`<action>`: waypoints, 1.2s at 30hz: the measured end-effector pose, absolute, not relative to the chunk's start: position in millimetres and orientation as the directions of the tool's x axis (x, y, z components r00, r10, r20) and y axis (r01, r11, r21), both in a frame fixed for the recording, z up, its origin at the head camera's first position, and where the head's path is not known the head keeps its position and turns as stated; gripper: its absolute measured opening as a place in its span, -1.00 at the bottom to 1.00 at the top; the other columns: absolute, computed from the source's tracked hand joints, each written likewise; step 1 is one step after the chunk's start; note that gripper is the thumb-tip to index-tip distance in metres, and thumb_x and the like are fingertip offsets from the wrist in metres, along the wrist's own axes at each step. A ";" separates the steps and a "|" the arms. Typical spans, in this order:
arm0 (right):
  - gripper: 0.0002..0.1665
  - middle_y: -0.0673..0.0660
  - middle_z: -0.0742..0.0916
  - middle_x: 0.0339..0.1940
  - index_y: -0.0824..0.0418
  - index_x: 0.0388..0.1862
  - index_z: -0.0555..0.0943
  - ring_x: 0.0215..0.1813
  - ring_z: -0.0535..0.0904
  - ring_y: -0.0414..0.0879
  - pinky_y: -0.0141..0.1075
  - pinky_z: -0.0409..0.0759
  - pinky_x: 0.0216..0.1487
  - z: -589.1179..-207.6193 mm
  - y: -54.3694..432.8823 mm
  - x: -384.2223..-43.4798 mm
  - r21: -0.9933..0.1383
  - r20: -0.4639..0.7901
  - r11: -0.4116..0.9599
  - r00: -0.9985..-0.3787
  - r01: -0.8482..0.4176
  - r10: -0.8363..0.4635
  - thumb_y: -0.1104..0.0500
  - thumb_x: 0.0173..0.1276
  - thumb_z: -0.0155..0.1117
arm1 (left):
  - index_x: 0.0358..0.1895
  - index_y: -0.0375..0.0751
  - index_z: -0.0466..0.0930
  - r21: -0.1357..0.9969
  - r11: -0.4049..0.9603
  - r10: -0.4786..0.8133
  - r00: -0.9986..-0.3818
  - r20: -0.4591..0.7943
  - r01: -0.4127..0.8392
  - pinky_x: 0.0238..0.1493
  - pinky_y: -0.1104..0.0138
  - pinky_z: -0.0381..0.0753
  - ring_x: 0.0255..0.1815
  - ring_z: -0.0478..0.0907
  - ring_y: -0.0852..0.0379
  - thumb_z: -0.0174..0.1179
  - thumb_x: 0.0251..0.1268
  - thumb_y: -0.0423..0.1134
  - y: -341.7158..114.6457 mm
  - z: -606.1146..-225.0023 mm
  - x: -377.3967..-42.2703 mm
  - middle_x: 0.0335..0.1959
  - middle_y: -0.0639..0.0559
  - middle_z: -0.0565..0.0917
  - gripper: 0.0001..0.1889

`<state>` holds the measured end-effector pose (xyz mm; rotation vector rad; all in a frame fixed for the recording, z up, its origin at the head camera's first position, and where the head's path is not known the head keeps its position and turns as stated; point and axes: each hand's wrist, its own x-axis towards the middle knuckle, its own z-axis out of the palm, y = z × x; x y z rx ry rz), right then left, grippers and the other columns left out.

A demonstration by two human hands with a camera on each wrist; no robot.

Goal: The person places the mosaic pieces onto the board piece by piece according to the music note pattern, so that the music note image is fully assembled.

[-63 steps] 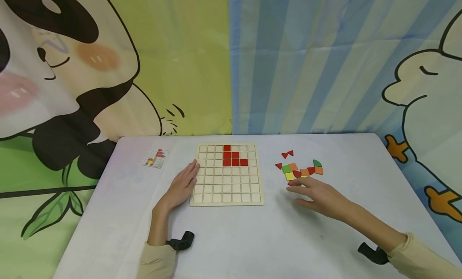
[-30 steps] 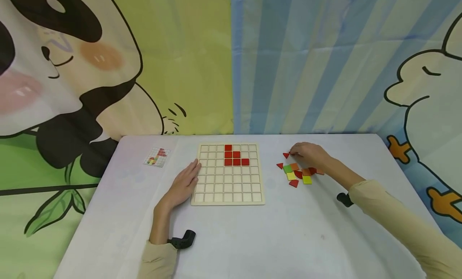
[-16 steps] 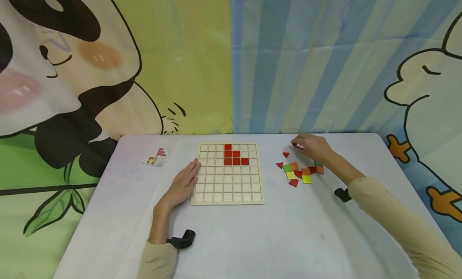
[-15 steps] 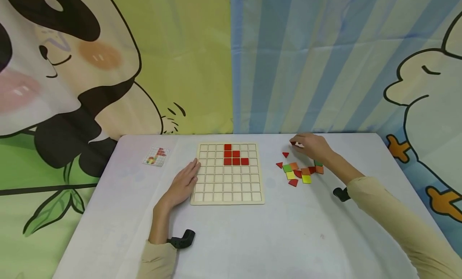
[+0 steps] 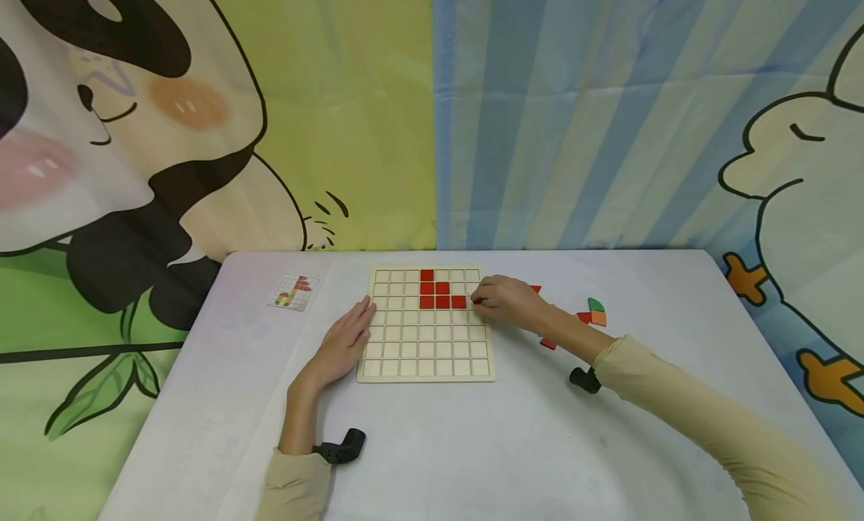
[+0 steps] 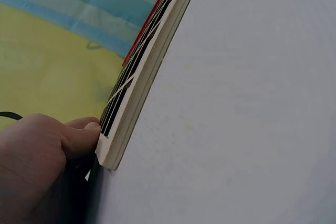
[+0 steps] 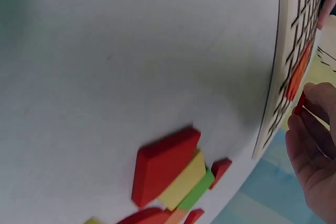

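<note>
Right hand (image 5: 511,301): pinches red piece (image 7: 300,103)
Change: piece brought to board (image 5: 425,351), 2 o'clock
Left hand (image 5: 343,341): fingers straight against board edge, 9 o'clock
Meaning: piece apparently within placing reach

Grid board (image 5: 427,350) at the left hand (image 5: 337,342) is showing matt, pale wood. Red tiles (image 5: 442,302) beside the right hand (image 5: 514,303) are looking smooth. Sleeves (image 5: 682,408) behind both hands are presenting matt, wrinkled cloth.
</note>
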<state>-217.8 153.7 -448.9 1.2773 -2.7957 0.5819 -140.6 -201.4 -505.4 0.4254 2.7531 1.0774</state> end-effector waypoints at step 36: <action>-0.63 0.27 0.71 0.11 0.29 0.15 0.72 0.11 0.65 0.16 0.02 0.74 0.12 -436.8 220.6 -226.1 -0.315 -0.073 0.824 -0.853 -0.472 -0.517 0.22 0.39 0.44 | 0.63 -0.34 0.05 0.690 0.696 0.317 -0.947 -0.048 0.198 0.64 -0.22 -0.11 0.73 -0.14 -0.27 -0.13 0.66 -0.33 -201.3 -502.6 -140.7 0.72 -0.21 -0.03 -0.42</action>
